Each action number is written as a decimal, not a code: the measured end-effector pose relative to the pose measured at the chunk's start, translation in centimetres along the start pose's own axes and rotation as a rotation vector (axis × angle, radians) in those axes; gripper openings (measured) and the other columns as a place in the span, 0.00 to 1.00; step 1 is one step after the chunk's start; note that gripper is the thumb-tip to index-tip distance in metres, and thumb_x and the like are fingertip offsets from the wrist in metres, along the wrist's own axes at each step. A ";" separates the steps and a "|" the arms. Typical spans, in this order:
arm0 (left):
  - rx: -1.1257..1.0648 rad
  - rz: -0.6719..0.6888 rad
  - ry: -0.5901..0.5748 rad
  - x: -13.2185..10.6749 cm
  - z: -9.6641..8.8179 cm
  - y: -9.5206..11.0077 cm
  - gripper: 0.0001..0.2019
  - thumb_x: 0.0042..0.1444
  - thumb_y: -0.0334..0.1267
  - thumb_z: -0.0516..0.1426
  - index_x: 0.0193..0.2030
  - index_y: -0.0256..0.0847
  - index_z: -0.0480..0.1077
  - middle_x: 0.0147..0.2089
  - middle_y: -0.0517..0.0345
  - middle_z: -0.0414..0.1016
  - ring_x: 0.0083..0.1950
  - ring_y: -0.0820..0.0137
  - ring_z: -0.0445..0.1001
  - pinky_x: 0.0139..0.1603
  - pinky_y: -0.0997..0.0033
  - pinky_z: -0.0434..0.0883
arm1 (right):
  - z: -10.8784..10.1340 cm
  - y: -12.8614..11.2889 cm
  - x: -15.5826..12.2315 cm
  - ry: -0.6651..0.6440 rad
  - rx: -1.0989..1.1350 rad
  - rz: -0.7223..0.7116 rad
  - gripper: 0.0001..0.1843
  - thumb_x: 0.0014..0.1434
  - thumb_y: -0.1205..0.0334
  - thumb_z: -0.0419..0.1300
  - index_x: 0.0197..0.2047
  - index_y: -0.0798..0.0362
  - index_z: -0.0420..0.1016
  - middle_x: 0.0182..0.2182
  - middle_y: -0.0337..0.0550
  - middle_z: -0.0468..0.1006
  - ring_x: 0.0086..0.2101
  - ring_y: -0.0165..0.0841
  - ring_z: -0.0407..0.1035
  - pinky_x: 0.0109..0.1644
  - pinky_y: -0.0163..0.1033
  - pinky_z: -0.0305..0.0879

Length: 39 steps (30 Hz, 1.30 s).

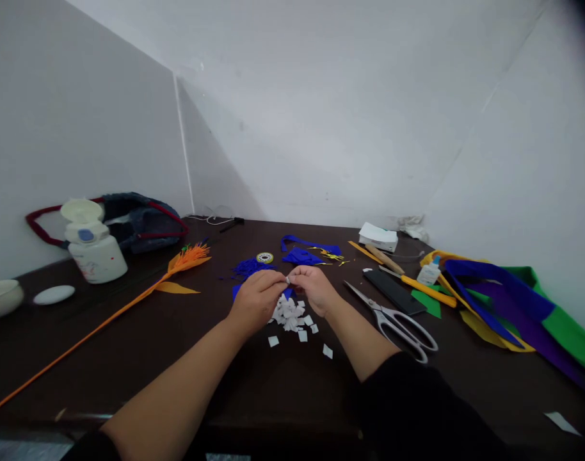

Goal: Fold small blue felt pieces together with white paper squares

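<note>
White paper bit (287,280), pinched between left fingers (277,276), right fingers (297,275)

Table (129,346), lower frame: dark wood, smooth, faint sheen. Scissors (393,317), right of centre: bare metal, bright. White scraps (288,315), centre: paper, matt. Bottle (93,250), left: white plastic, glossy. Bag (139,221), upper left: dark cloth, red trim. Cutter (424,291), right: yellow plastic handle. Sheets (513,301), right: blue, green, yellow, matt; paper or felt, unclear
</note>
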State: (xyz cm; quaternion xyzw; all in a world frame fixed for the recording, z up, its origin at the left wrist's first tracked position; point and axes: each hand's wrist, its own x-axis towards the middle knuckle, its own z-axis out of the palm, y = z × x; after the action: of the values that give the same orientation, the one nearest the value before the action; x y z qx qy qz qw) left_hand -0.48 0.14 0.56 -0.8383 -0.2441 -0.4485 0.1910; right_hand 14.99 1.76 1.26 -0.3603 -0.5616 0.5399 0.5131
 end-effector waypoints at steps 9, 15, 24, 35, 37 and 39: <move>0.018 -0.001 -0.027 0.1 0.1 0.0 0.09 0.52 0.28 0.50 0.36 0.41 0.70 0.39 0.55 0.72 0.42 0.70 0.67 0.44 0.65 0.66 | 0.0 0.0 -0.4 -0.005 0.032 0.034 0.04 0.41 0.65 0.57 0.23 0.56 0.66 0.19 0.35 0.66 0.21 0.23 0.57 0.25 0.31 0.51; -0.050 -0.009 -0.020 -0.1 0.3 -0.1 0.10 0.52 0.27 0.49 0.36 0.39 0.69 0.38 0.54 0.72 0.40 0.71 0.67 0.43 0.68 0.67 | -0.3 0.2 -0.3 -0.030 0.027 0.037 0.05 0.40 0.64 0.59 0.23 0.56 0.67 0.19 0.35 0.66 0.20 0.23 0.57 0.25 0.31 0.52; -0.026 0.079 -0.075 0.3 0.0 0.2 0.10 0.51 0.25 0.49 0.37 0.37 0.68 0.37 0.54 0.72 0.41 0.71 0.66 0.45 0.67 0.66 | -0.4 0.4 0.2 0.009 0.004 0.113 0.03 0.39 0.66 0.56 0.21 0.56 0.65 0.16 0.33 0.65 0.17 0.23 0.58 0.23 0.31 0.53; -0.220 -0.249 -0.535 -0.8 0.3 -1.4 0.09 0.50 0.29 0.51 0.31 0.40 0.72 0.35 0.56 0.72 0.38 0.72 0.68 0.40 0.73 0.65 | -1.1 0.9 0.9 0.071 0.085 0.106 0.05 0.42 0.64 0.54 0.24 0.55 0.62 0.23 0.39 0.73 0.19 0.25 0.64 0.21 0.32 0.59; -0.331 -0.361 -0.526 -0.8 0.2 -1.9 0.07 0.48 0.31 0.52 0.29 0.40 0.72 0.37 0.56 0.72 0.39 0.71 0.69 0.43 0.72 0.64 | -1.1 0.9 1.0 0.078 0.074 0.088 0.05 0.42 0.65 0.55 0.25 0.55 0.62 0.20 0.39 0.72 0.19 0.25 0.64 0.22 0.32 0.61; -0.472 -0.547 -0.438 -0.5 0.0 -2.1 0.05 0.46 0.33 0.54 0.27 0.39 0.72 0.37 0.56 0.73 0.40 0.69 0.69 0.44 0.69 0.64 | -1.2 1.1 1.1 0.099 0.064 0.049 0.06 0.41 0.66 0.57 0.26 0.56 0.63 0.19 0.38 0.72 0.19 0.25 0.64 0.23 0.32 0.62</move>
State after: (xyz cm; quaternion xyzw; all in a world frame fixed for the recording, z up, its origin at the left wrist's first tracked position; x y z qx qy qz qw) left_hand -1.95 1.73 0.31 -0.8389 -0.3832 -0.3374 -0.1889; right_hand 15.74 3.27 0.23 -0.3836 -0.5092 0.5514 0.5380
